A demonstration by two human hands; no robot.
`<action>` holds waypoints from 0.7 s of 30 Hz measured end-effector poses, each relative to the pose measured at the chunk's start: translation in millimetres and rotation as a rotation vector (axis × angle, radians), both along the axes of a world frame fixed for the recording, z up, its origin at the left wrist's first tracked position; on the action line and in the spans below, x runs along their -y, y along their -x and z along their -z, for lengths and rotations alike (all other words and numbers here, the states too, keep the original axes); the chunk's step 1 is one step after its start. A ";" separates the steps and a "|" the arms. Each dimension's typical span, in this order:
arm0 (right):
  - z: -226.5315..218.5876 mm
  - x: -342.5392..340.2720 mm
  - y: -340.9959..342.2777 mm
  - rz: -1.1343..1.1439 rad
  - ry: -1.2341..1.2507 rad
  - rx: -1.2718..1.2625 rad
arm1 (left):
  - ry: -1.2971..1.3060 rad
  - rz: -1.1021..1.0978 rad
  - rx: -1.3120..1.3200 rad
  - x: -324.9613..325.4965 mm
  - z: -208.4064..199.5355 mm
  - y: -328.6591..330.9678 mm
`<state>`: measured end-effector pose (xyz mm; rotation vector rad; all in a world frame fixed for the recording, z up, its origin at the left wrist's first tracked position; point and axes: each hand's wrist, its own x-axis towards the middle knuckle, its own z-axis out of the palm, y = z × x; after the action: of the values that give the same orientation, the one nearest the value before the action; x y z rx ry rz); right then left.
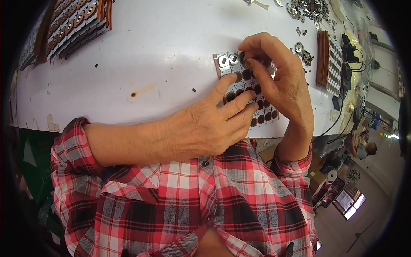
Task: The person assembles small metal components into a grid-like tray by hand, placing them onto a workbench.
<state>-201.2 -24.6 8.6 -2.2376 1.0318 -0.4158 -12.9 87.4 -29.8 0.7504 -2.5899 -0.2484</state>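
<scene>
A panel (238,77) of small joined circuit boards, with rows of dark round spots, lies on the white table in front of me. Two spots at its far left corner carry silvery round metal pieces (223,61), each with a small dark block. My left hand (209,120) rests on the panel, fingers spread and lying across the rows. Over the panel's far edge, my right hand (280,70) has thumb and forefinger pinched together at the far row. Whatever sits between those fingertips is too small and hidden to make out. Another silvery piece partly shows beneath the right hand.
Stacked panels (79,25) stand at the far left, and another stack (329,60) at the right. Loose metal pieces (314,10) are heaped at the far right, with a smaller pile (303,53) nearer. Small black bits (194,90) dot the white table (162,55). Black cables (338,118) hang at the right edge.
</scene>
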 end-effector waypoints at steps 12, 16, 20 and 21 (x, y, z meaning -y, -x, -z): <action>-5.9 4.5 -2.7 0.035 -0.182 0.063 | -0.006 0.013 -0.004 0.6 -0.2 -1.0; -8.5 4.4 -2.3 0.007 -0.203 0.036 | -0.008 0.020 -0.005 0.9 -0.7 -0.6; -3.2 0.6 -6.2 0.092 -0.109 0.062 | -0.010 -0.009 -0.043 -1.0 3.3 0.4; -0.2 -1.7 -4.9 0.135 -0.043 0.068 | -0.011 -0.010 -0.044 -1.0 3.2 0.6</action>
<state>-196.3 -22.8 8.8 -2.1079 1.1492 -0.5193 -13.5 88.4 -32.9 0.7526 -2.5451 -0.2730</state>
